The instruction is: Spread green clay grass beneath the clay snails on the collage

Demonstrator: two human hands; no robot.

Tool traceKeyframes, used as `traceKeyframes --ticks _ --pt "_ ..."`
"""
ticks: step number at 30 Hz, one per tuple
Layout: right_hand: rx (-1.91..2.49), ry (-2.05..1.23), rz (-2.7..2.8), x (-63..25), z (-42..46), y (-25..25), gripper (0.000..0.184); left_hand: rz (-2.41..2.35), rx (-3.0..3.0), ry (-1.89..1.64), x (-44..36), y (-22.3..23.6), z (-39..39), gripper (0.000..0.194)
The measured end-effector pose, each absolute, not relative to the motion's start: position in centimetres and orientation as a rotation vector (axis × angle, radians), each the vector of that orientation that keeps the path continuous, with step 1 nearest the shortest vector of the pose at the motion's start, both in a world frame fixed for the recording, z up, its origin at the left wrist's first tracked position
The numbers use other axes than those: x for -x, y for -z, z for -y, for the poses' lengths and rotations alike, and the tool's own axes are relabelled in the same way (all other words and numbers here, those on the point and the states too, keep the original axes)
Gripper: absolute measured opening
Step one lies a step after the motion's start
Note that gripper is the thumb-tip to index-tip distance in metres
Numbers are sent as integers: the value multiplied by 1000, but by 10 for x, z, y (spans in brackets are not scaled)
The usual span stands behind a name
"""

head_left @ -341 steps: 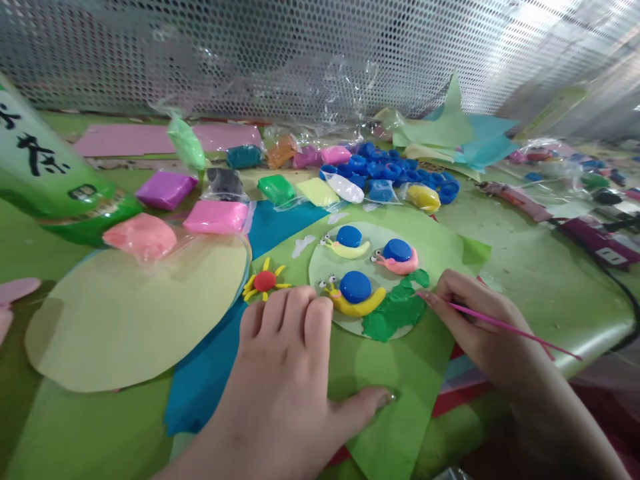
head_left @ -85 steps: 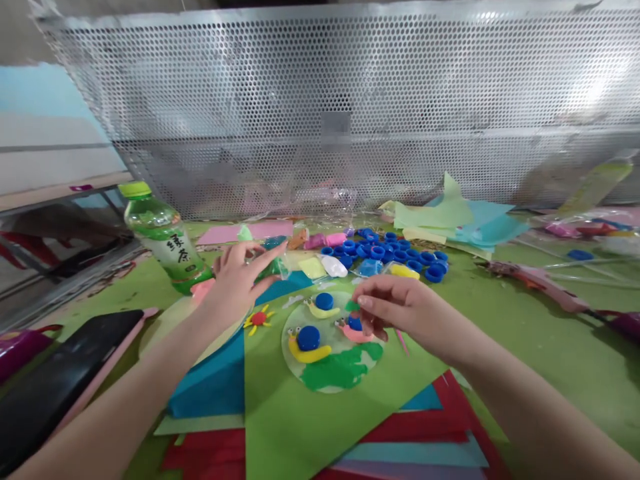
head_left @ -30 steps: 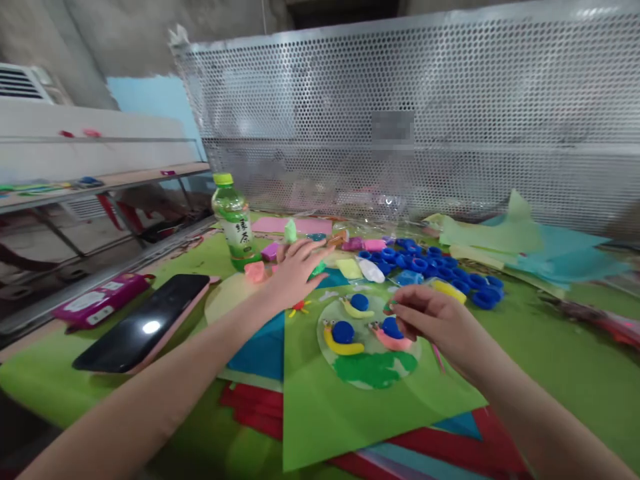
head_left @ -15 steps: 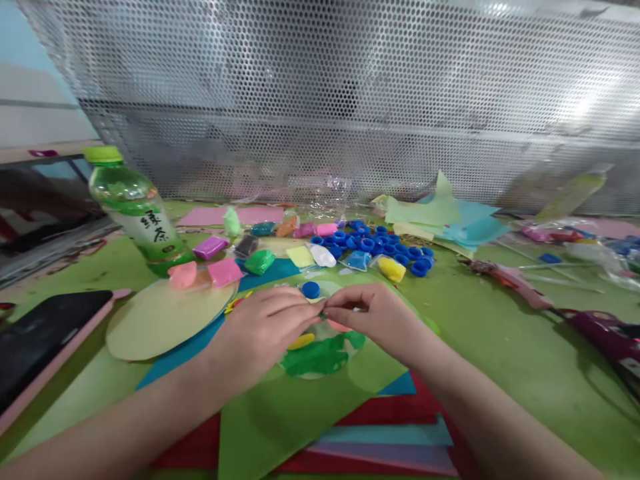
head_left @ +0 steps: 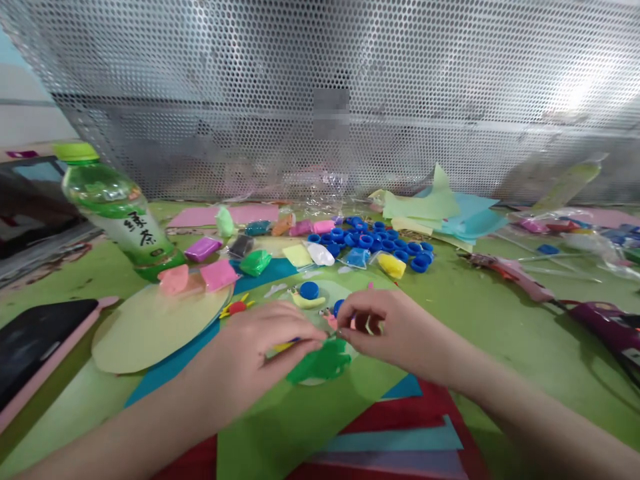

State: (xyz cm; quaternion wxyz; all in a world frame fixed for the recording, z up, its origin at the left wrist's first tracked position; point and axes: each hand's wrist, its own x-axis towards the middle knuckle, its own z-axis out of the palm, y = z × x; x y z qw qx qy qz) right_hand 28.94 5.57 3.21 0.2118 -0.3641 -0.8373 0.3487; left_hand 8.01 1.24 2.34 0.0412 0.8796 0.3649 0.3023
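Observation:
My left hand point(head_left: 280, 340) and my right hand point(head_left: 375, 323) hover close together over a craft picture on green paper point(head_left: 270, 427). The fingertips of both hands are pinched, and whatever sits in them is too small to make out. Under them the picture bears a patch of green clay point(head_left: 323, 363). A snail with a blue bottle-cap shell point(head_left: 309, 291) and a yellow clay body lies just beyond. Beside my right fingertips a pink clay snail point(head_left: 330, 319) is partly hidden. To the left is a red clay sun point(head_left: 237, 309) with yellow rays.
Several blue bottle caps point(head_left: 367, 241) and bagged clay packets point(head_left: 255, 263) lie behind. A green tea bottle point(head_left: 120, 213), a pale paper disc point(head_left: 145, 333) and a phone point(head_left: 45, 340) are left. A glue gun point(head_left: 595, 320) lies right. A perforated metal panel point(head_left: 280, 100) stands at the back.
Both hands have moved slightly toward me and their fingertips have come a little apart. The yellow snail and the red sun now show more fully. The view has shifted slightly.

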Motion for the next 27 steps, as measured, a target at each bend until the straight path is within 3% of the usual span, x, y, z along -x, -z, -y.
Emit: traceKeyframes --ticks 4,8,11,20,27 --pt "1047 -814 2396 -303 -54 -13 12 -1070 -2466 -774 -79 -16 -11 16" --pt "1078 -750 2493 -308 -53 -6 23 -1101 -2703 -736 -84 -6 -13 23" --pt "1176 -629 2570 -308 -50 -8 17 -1171 -2747 -729 -91 0 -15 25" --pt "887 -120 2767 -308 -45 -6 20 -1271 -2602 -718 -97 1 -16 8" --pt "749 190 2770 -301 -41 8 17 -1317 -2660 -767 -93 1 -17 7"
